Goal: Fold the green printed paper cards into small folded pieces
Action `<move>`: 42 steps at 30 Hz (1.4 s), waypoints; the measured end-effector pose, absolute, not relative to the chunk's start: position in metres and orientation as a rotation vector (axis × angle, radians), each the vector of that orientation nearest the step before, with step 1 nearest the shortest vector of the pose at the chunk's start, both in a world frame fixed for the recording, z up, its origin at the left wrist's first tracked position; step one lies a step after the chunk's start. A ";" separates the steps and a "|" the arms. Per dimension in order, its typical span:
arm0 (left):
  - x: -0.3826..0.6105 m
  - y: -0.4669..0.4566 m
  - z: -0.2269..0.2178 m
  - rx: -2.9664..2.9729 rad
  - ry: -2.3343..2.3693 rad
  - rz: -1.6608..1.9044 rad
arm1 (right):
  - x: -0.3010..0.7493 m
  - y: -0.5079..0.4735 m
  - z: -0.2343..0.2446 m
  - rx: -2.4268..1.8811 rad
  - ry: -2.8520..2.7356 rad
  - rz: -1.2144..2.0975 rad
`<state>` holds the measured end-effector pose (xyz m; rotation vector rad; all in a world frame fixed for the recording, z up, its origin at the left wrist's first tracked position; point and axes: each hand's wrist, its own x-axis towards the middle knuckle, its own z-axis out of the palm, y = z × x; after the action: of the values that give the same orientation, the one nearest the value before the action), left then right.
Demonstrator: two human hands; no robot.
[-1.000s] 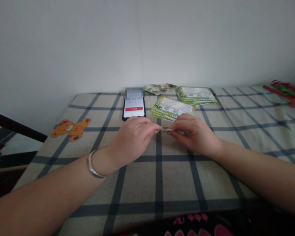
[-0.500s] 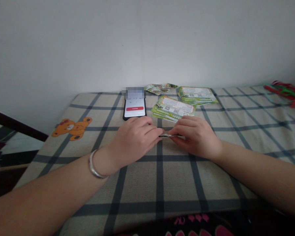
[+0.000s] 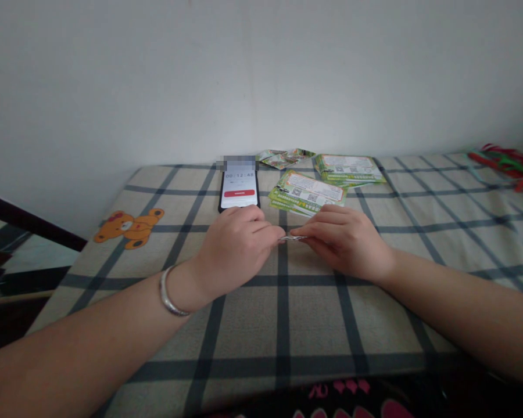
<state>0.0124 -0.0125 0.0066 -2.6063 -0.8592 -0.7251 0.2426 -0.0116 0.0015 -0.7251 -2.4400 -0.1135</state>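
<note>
Smartphone (image 3: 239,199) beyond left hand (image 3: 244,241): display "00:12:48" | left hand, right hand (image 3: 351,239): grips narrow, jointly pinching thin paper strip (image 3: 294,237)

Phone (image 3: 239,184): black rim, pale screen, grey digits, red button (image 3: 239,193). Tablecloth (image 3: 253,325), beneath phone: beige, dark blue-grey bands crossing in wide check. Bear figure (image 3: 129,228), left of phone: orange, red bow, paler muzzle. Nearer card stack (image 3: 309,191), right of phone: green border, white panel with orange outline, dark-and-white code squares. Farther card stack (image 3: 351,167), further right of phone: same scheme. Folded papers (image 3: 285,157), just right of phone's top: green, white, orange patches. Folded slip (image 3: 294,237), nearer than phone: whitish-grey edge. Bracelet (image 3: 164,293), nearer and left of phone: silver. Wall (image 3: 244,75), behind phone: plain pale grey.
</note>
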 end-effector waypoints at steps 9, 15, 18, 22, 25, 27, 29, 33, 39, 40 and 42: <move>0.007 -0.003 0.006 -2.586 -0.818 -0.682 | 0.247 -0.007 0.003 -0.781 -2.418 -0.049; 0.003 0.000 0.008 -2.575 -0.851 -0.703 | 0.253 0.001 0.005 -0.771 -2.474 -0.002; 0.002 0.000 0.009 -2.540 -0.834 -0.678 | 0.254 0.002 0.005 -0.807 -2.442 -0.037; 0.000 0.002 0.009 -2.538 -0.838 -0.618 | 0.255 0.002 0.004 -0.834 -2.352 -0.067; 0.000 0.003 0.007 -2.534 -0.857 -0.628 | 0.256 0.002 0.004 -0.857 -2.313 -0.057; 0.000 0.002 0.007 -2.517 -0.883 -0.660 | 0.258 0.002 0.005 -0.855 -2.343 -0.071; 0.000 0.001 0.007 -2.492 -0.928 -0.698 | 0.259 0.003 0.007 -0.846 -2.384 -0.118; 0.001 -0.001 0.007 -2.505 -0.997 -0.722 | 0.258 0.003 0.011 -0.877 -2.421 -0.227; 0.001 -0.002 0.006 -2.634 -0.990 -0.918 | 0.260 0.003 0.017 -1.013 -2.392 -0.380; 0.001 -0.003 0.006 -2.649 -0.974 -0.905 | 0.262 0.004 0.018 -1.036 -2.386 -0.412; 0.001 -0.004 0.008 -2.664 -0.947 -0.866 | 0.267 0.009 0.021 -1.102 -2.332 -0.495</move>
<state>0.0009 -0.0035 0.0085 -2.6642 -0.9465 -0.8657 0.2669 0.0088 0.0210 -1.1025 -2.3324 -0.4948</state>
